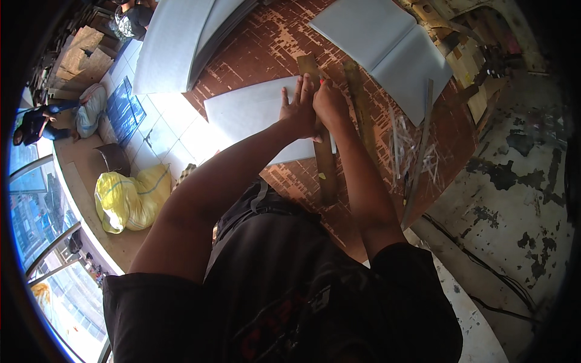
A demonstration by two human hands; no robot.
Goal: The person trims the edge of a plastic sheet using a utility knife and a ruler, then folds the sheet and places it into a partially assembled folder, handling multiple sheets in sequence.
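A pale grey-white sheet [242, 118] lies on the worn brown tabletop [236, 66]. Along its right edge runs a flat wooden strip [325, 169]. My left hand [296, 113] rests flat across the sheet and the strip, fingers spread and holding nothing. Close beside it, my right hand [331, 107] is closed round a slim tool with a red-orange end [322, 80], at the strip's right side. Most of that tool is hidden by my fingers, so its kind cannot be made out. A second wooden strip [358, 100] lies just right of my right hand.
Thin pale offcuts [399, 145] and a long metal ruler [422, 142] lie at the right. More sheets [387, 48] rest at the far right; a large stack [175, 42] stands far left. A yellow sack [136, 196] sits left. Two people are in the left background.
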